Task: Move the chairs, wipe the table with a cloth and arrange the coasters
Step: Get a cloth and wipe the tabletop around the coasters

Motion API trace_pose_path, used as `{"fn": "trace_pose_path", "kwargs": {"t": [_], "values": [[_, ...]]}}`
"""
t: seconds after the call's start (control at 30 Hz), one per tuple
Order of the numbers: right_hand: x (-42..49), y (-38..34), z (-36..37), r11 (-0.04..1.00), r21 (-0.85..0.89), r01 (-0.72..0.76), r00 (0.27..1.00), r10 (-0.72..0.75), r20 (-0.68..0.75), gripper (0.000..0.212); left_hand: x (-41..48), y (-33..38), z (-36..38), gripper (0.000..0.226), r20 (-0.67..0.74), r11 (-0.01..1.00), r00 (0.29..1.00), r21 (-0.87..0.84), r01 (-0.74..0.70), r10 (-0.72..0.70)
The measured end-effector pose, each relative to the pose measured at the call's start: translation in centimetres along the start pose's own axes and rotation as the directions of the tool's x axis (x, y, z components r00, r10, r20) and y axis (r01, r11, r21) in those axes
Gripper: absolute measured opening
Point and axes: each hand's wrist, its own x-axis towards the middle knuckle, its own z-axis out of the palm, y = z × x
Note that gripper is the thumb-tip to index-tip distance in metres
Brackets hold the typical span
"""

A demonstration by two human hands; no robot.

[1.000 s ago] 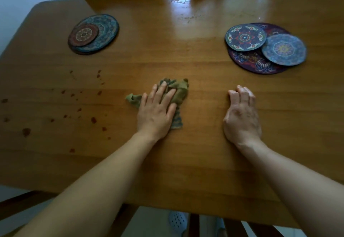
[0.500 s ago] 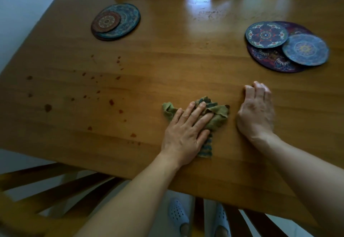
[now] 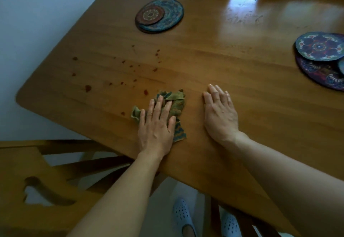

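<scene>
Left hand: the left hand point(image 3: 157, 125) lay flat, fingers spread, pressing the green cloth point(image 3: 176, 103) onto the table point(image 3: 204, 60) near its front edge.
Right hand: the right hand point(image 3: 220, 114) rested open and empty just beside the cloth.
Stains: reddish spots point(image 3: 87, 87) dotted the wood left of the cloth.
Coasters: the left coaster stack point(image 3: 168, 20) and the right coaster stack point(image 3: 319, 47) sat well apart.
Chair: a chair point(image 3: 28, 162) stood lower left.
</scene>
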Motion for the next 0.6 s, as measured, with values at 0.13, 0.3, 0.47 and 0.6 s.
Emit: {"fn": "trace_pose_path", "kwargs": {"t": [0.13, 0.3, 0.47, 0.6], "values": [[1.2, -0.7, 0.2, 0.999, 0.021, 0.036, 0.999, -0.036, 0.022, 0.047, 0.8, -6.0, -0.7, 0.056, -0.011, 0.977, 0.977, -0.017, 0.215, -0.215], [1.3, -0.7, 1.0, 0.998, 0.048, 0.027, 1.0, -0.027, -0.016, 0.045, 4.1, -11.2, -1.6, 0.06, -0.038, 0.884, 0.884, -0.064, 0.464, -0.467], [1.4, -0.8, 1.2, 0.999, 0.035, 0.031, 0.999, -0.029, -0.045, 0.042, 8.7, -9.9, -2.2, 0.058, -0.016, 0.759, 0.763, -0.106, 0.642, -0.647], [1.4, -1.0, 1.0, 0.999, 0.036, 0.026, 0.999, -0.025, -0.04, 0.042, 10.6, -4.4, -2.0, 0.06, -0.036, 0.881, 0.883, -0.096, 0.462, -0.467]]}}
